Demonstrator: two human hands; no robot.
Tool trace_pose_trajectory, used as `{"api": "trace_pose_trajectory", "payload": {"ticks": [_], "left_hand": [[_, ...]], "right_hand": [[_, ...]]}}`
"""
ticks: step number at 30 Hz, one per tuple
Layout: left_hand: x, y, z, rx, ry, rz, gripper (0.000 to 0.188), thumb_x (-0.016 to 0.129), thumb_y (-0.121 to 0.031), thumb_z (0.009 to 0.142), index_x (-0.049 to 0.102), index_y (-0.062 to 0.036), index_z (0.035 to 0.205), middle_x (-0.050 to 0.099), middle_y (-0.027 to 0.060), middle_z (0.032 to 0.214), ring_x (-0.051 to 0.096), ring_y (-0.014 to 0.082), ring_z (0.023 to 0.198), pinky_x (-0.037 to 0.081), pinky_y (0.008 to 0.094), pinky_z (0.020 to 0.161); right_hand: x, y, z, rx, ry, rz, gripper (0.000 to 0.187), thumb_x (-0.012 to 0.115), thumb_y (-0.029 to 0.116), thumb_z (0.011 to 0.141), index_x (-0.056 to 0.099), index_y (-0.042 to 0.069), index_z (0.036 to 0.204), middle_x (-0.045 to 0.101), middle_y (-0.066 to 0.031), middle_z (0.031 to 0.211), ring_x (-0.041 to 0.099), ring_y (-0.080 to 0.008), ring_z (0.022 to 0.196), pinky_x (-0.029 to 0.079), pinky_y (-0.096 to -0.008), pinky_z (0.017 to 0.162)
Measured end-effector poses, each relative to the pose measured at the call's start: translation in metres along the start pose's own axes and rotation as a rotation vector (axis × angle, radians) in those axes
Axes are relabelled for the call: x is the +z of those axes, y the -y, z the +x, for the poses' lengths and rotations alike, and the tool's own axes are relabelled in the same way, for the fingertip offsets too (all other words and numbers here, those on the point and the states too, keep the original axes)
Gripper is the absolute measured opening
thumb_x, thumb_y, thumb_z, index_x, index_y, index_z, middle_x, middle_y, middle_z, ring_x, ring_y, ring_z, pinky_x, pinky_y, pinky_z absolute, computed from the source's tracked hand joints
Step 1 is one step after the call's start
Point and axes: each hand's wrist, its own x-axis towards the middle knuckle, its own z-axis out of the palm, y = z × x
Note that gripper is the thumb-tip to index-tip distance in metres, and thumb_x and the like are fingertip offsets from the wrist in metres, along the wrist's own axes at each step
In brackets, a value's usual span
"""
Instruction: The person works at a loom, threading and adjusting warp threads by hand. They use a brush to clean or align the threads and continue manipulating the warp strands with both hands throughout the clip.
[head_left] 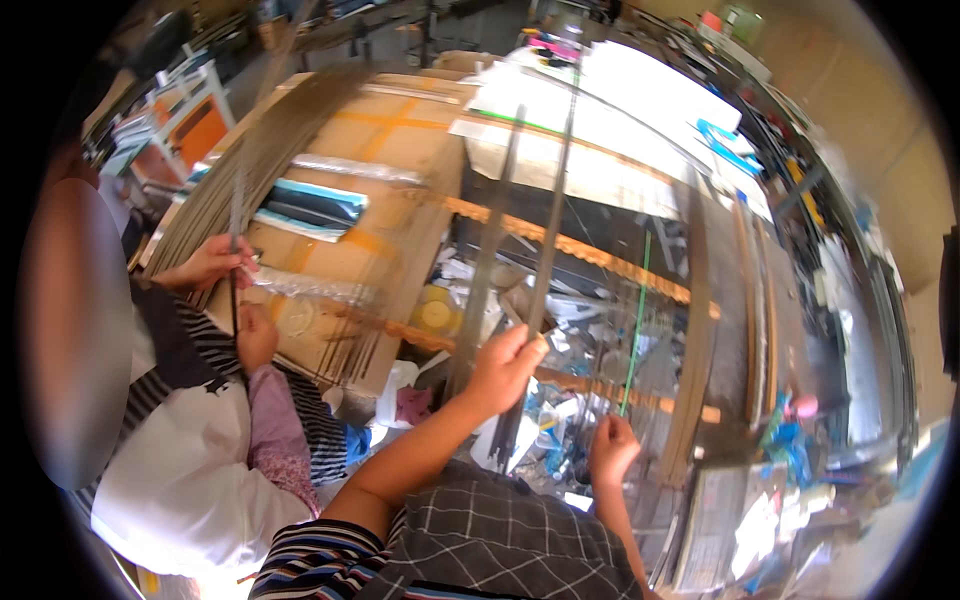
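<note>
My left hand (508,370) is closed around a long, narrow dark strip (556,200) that runs away from me toward the far side of the bench. Just left of it, a second long grey-brown strip (488,255) lies at a similar slant, blurred. With its fingers pinched, my right hand (613,450) grips the near end of a thin green rod (637,320) that points upward and away. Behind both hands stretches a notched wooden rail (600,257), with several thin, faintly visible strips near it.
At the left, a co-worker's hands (215,265) hold another long strip beside a cardboard-covered table (400,135) bearing a bundle of strips (225,190). White sheets (640,90) cover the far surface. More strips (693,340) lie to the right. Scraps (560,430) clutter the space under the rails.
</note>
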Motion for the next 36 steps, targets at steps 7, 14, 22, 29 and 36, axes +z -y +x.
{"api": "trace_pose_trajectory", "payload": {"ticks": [7,14,22,29,36], "left_hand": [[-0.001,-0.008,-0.007,-0.045,0.028,-0.145,0.015,0.053,-0.015,0.091,0.055,-0.0027,0.083,0.045,-0.0024,0.064,0.041,0.0048,0.059,0.035,0.0230,0.053],[0.002,-0.009,-0.012,-0.054,0.066,-0.161,0.017,0.050,-0.016,0.093,0.058,-0.0025,0.087,0.046,-0.0034,0.062,0.043,0.0036,0.056,0.033,0.0218,0.050],[0.003,-0.003,-0.016,-0.054,0.093,-0.116,0.017,0.051,-0.017,0.092,0.055,-0.0033,0.082,0.046,-0.0025,0.060,0.043,0.0039,0.055,0.033,0.0222,0.050],[0.008,0.001,-0.020,-0.068,0.110,-0.119,0.017,0.051,-0.016,0.092,0.055,-0.0034,0.082,0.047,-0.0024,0.061,0.043,0.0041,0.055,0.034,0.0220,0.050],[0.010,0.007,-0.023,-0.062,0.118,-0.110,0.017,0.051,-0.016,0.092,0.055,-0.0032,0.082,0.046,-0.0024,0.061,0.043,0.0047,0.055,0.034,0.0225,0.050]], "right_hand": [[0.008,-0.004,0.002,-0.029,0.043,-0.062,0.011,0.059,0.009,0.081,0.064,0.000,0.079,0.060,-0.0175,0.066,0.061,-0.0296,0.057,0.047,-0.0351,0.054],[0.015,-0.011,0.003,0.016,0.072,-0.092,0.011,0.060,0.010,0.081,0.064,0.001,0.077,0.061,-0.0156,0.066,0.062,-0.0302,0.057,0.048,-0.0357,0.054],[0.022,-0.016,0.002,0.025,0.080,-0.116,0.014,0.060,0.014,0.081,0.064,0.001,0.079,0.061,-0.0168,0.064,0.062,-0.0322,0.057,0.049,-0.0380,0.054],[0.035,-0.027,0.003,0.030,0.082,-0.147,0.014,0.061,0.015,0.080,0.065,0.002,0.080,0.063,-0.0168,0.066,0.063,-0.0319,0.059,0.049,-0.0383,0.055],[0.045,-0.041,-0.002,0.040,0.103,-0.236,0.011,0.062,0.015,0.079,0.064,0.004,0.079,0.063,-0.0151,0.065,0.063,-0.0318,0.060,0.049,-0.0391,0.056]]}}
